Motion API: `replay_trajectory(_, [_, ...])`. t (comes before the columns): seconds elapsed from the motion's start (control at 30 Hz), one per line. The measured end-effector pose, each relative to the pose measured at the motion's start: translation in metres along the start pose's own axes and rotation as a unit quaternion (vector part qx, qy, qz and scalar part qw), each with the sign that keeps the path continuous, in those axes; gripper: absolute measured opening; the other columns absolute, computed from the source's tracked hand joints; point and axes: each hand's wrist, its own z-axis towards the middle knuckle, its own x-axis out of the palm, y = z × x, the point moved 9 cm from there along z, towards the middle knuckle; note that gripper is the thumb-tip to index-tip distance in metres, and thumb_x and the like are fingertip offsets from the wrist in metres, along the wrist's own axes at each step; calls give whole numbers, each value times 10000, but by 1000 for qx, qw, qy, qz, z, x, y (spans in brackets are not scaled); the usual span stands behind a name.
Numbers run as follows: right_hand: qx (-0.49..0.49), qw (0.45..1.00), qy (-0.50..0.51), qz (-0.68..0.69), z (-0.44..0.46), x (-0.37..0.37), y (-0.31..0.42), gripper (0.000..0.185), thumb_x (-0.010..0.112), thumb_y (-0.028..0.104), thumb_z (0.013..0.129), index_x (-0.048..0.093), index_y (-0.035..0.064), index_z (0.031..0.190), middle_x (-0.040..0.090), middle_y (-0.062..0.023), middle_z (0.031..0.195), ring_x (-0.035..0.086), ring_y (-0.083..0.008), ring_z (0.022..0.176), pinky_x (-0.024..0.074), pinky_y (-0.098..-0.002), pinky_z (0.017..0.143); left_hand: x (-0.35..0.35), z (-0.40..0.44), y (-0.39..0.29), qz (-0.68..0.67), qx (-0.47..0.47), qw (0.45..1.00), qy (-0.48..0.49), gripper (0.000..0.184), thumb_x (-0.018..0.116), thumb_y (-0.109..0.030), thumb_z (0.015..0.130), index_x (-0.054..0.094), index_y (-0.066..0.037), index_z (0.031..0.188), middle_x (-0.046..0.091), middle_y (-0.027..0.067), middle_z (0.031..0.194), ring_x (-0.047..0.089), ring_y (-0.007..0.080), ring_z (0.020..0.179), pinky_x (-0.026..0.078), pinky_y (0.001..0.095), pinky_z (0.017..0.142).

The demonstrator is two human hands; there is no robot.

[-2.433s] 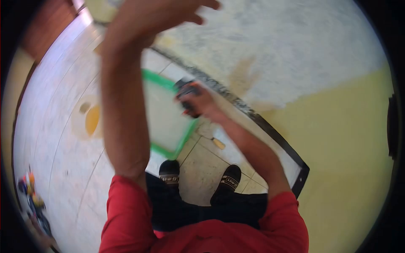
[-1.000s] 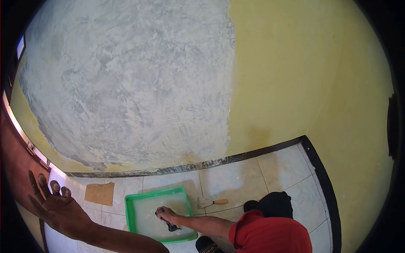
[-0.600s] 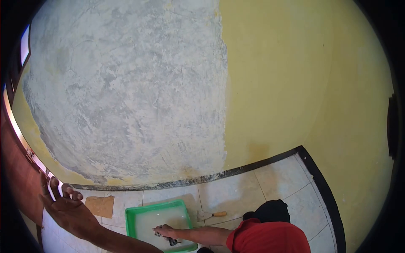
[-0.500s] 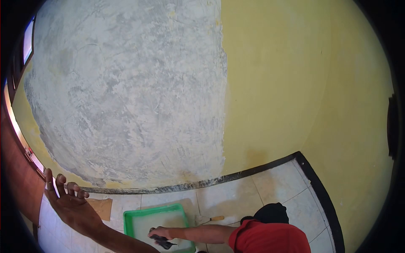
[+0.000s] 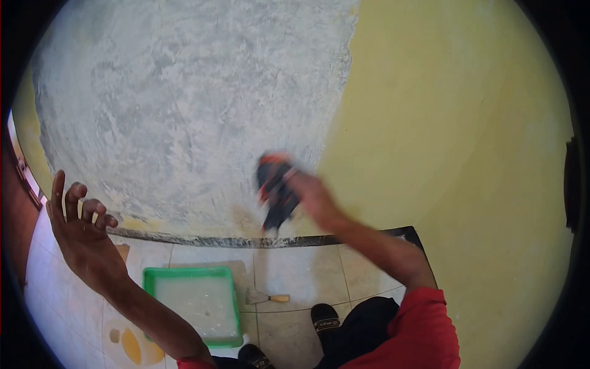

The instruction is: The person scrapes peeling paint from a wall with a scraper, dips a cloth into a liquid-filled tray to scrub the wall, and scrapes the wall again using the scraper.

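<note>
My right hand (image 5: 302,186) is closed on a dark cloth with orange-red patches (image 5: 276,190), held up in front of the lower part of the patchy grey-white wall (image 5: 184,111). The cloth is blurred by motion and its lower end hangs down. At the left, my left hand (image 5: 83,230) is raised with its fingers apart and holds nothing. Below the hands, a green-rimmed tray (image 5: 235,307) of milky liquid rests on the tiled floor. A scraper with a wooden handle (image 5: 279,298) lies just right of the tray.
Yellow paint (image 5: 442,141) covers the wall's right part. A dark baseboard (image 5: 215,241) runs along the wall's foot. On the floor at lower left is a yellow patch (image 5: 131,345), and a piece of brown board (image 5: 123,253) shows partly behind my left arm. My feet are near the tray.
My right hand has lifted the cloth out of the tray and up in front of the wall. My left hand has moved up and slightly left in view, still spread.
</note>
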Motion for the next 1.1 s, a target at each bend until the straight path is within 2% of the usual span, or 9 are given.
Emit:
replay_trajectory(0.13, [-345, 890, -262, -143, -7, -102, 158, 275, 571, 156, 920, 577, -33, 1119, 663, -95, 946, 634, -129, 819, 513, -265, 718, 18, -2, 10, 45, 29, 998, 26, 530, 390, -351, 967, 389, -2, 1366, 537, 45, 1049, 514, 74, 746, 436, 162, 591])
replay_trajectory(0.2, [-452, 695, -380, -410, -7, -112, 225, 280, 600, 135, 883, 579, -39, 1102, 646, -139, 1019, 642, -209, 887, 513, -296, 768, 31, -6, 13, 52, 21, 998, 14, 512, 378, -341, 978, 393, -2, 1362, 537, 43, 1034, 507, 71, 740, 440, 162, 584])
replay_trajectory(0.33, [-468, 463, -352, -666, 56, -103, 298, 585, 635, 245, 827, 428, 95, 1353, 408, -185, 1400, 313, -397, 1337, 224, -516, 1112, 50, -11, 33, 72, -14, 997, 7, 485, 364, -330, 993, 404, -6, 1352, 547, 47, 1011, 511, 71, 717, 441, 167, 556])
replay_trajectory(0.47, [-594, 379, -285, -650, 77, -98, 249, 473, 613, 195, 843, 497, 69, 1284, 543, -202, 1202, 482, -365, 1160, 373, -467, 979, 65, -16, 55, 121, -59, 991, -18, 475, 364, -338, 997, 421, -10, 1337, 562, 49, 959, 532, 67, 690, 437, 172, 525])
replay_trajectory(0.6, [-512, 462, -197, -697, 53, -108, 99, 435, 665, 265, 797, 593, -18, 1119, 484, -244, 1314, 415, -327, 1289, 270, -637, 1000, 85, -23, 55, 153, -58, 986, -17, 441, 433, -315, 977, 469, 4, 1280, 583, 65, 884, 564, 83, 643, 465, 189, 478])
replay_trajectory(0.87, [-433, 496, 125, -742, -26, -107, -152, 384, 540, 203, 817, 604, 82, 1176, 572, -61, 1204, 483, -264, 1191, 300, -480, 1025, 108, -36, 48, 208, -58, 976, 27, 453, 407, -355, 984, 478, -35, 1297, 575, 44, 915, 542, 73, 654, 436, 188, 492])
replay_trajectory(1.03, [-436, 556, -60, -705, 35, -177, -4, 193, 635, 274, 744, 641, 163, 902, 588, -3, 788, 560, -231, 776, 417, -463, 731, 107, -35, 46, 199, -51, 977, 46, 476, 401, -364, 985, 463, -19, 1307, 590, 58, 922, 551, 82, 656, 446, 197, 498])
replay_trajectory(1.07, [-487, 252, -257, -795, 33, -169, 67, 274, 661, 313, 725, 636, 147, 941, 574, -39, 732, 559, -258, 735, 414, -455, 692, 105, -34, 50, 205, -65, 976, 33, 468, 399, -361, 988, 466, -25, 1307, 592, 56, 923, 554, 83, 664, 447, 198, 506])
replay_trajectory(1.1, [-523, 359, -240, -734, 35, -153, 151, 243, 641, 268, 774, 576, 56, 872, 575, -121, 748, 523, -327, 662, 396, -440, 624, 103, -34, 56, 214, -72, 974, 36, 465, 398, -360, 989, 466, -30, 1309, 593, 56, 928, 554, 83, 667, 448, 197, 509])
